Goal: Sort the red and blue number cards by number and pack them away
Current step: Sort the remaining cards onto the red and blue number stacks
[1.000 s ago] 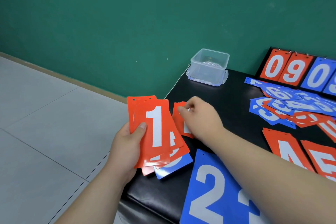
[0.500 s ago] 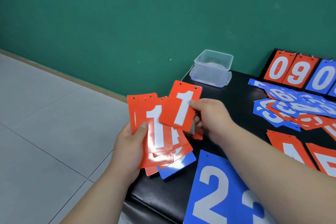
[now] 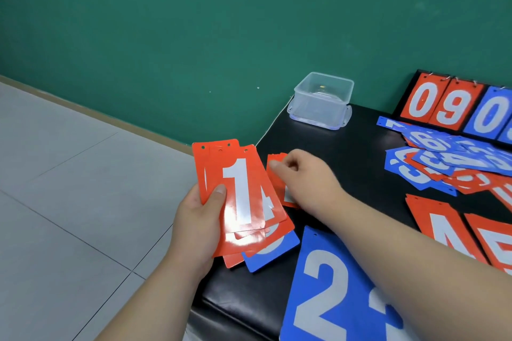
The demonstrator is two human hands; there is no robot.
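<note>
My left hand (image 3: 197, 225) grips a fanned stack of cards (image 3: 241, 194) over the bench's left end; a red 1 is on top, with more red cards and one blue card under it. Just to the right, my right hand (image 3: 303, 180) rests with its fingers pinched on the top edge of a small pile of red cards (image 3: 277, 174) lying on the black bench (image 3: 346, 147). Large blue 2 cards (image 3: 329, 285) lie in front, red 4 (image 3: 443, 232) and red 5 cards (image 3: 496, 246) to the right.
A clear plastic box (image 3: 321, 102) stands at the back by the green wall. A mixed heap of blue and red cards (image 3: 448, 160) lies at the right, behind it a flip scoreboard (image 3: 454, 104) showing 0, 9, 0. Tiled floor lies left of the bench.
My right hand carried a red 1 card onto the stack in my left hand, then dropped back to the red pile on the bench.
</note>
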